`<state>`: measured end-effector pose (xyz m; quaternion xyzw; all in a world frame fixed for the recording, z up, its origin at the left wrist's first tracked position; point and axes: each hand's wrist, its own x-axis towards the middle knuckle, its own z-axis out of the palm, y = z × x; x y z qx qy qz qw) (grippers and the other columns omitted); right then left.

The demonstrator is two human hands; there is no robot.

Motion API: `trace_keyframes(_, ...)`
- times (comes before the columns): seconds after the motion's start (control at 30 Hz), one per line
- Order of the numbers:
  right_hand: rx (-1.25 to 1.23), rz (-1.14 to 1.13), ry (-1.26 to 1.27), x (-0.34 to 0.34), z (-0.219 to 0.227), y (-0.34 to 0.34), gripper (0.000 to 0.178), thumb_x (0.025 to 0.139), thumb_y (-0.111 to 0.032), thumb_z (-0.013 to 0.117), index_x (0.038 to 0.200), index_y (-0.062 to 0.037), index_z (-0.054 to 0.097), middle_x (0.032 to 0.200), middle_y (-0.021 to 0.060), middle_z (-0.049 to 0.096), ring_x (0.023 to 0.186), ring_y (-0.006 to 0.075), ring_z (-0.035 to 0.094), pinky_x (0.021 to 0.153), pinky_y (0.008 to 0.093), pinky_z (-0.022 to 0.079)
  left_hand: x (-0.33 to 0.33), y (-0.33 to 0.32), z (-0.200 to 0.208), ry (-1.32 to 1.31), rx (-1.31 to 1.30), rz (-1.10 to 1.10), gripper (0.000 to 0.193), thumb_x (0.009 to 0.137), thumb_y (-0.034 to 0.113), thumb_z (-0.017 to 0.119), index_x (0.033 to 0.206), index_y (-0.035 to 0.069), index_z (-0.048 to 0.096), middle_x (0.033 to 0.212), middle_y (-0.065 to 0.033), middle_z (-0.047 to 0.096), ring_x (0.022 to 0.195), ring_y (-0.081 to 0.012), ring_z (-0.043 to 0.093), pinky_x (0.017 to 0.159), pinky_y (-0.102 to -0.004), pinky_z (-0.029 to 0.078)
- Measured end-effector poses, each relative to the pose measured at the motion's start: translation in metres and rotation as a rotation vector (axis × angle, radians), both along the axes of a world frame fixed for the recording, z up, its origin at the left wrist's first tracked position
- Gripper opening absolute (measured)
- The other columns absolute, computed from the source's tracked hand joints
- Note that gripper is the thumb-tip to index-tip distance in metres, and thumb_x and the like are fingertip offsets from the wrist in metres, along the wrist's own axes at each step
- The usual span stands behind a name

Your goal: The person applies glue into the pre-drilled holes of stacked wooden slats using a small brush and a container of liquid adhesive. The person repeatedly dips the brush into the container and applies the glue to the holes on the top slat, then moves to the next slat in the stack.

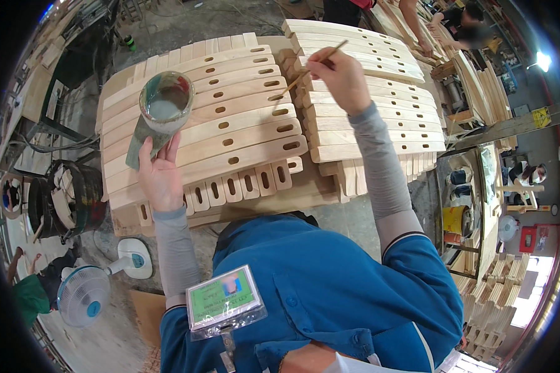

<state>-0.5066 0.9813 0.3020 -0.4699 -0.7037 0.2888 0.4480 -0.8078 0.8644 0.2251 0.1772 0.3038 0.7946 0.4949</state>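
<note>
My left hand [158,177] holds a round tub [166,121] of cloudy liquid, its rim stained. A flat grey-green piece [140,142] sits against the tub's underside, also in that hand's grip. Pinched in my right hand [341,78] is a thin wooden stick [300,79]. Its lower end points at a slot in the left row of pale wooden slats [230,127]; whether it touches cannot be told. Each of those slats has oval slots near its right end. A second set of slotted slats [373,118] lies beneath my right forearm.
More slats [249,183] stick out under the left row, on a brown board [317,186]. A white fan [84,297] and black drums [74,196] stand at left. Other people work at upper right, near a co-worker's arm [414,25]. Wood parts [491,298] are stacked at lower right.
</note>
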Motion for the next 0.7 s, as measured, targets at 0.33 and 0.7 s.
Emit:
trace_keyframes(0.33, 0.519, 0.21, 0.402, -0.045, 0.052, -0.082, 0.009, 0.075, 0.003, 0.064, 0.079, 0.0011, 0.056, 0.079, 0.0099, 0.063, 0.072, 0.0138, 0.062, 0.061, 0.0223, 0.05, 0.056, -0.017, 0.056, 0.407, 0.223, 0.125, 0.031, 0.087, 0.008, 0.05, 0.116, -0.004, 0.047, 0.114, -0.0133, 0.052, 0.1, -0.0229, 0.054, 0.081, -0.0371, 0.051)
trace_keyframes(0.7, 0.649, 0.302, 0.221, -0.033, 0.072, -0.093, 0.014, 0.072, 0.006, 0.064, 0.08, 0.0005, 0.054, 0.081, 0.013, 0.062, 0.069, 0.0184, 0.062, 0.058, 0.0251, 0.049, 0.062, -0.012, 0.073, 0.474, 0.319, 0.236, 0.033, 0.086, 0.01, 0.052, 0.115, -0.006, 0.047, 0.108, -0.0154, 0.054, 0.097, -0.0239, 0.056, 0.077, -0.0367, 0.053)
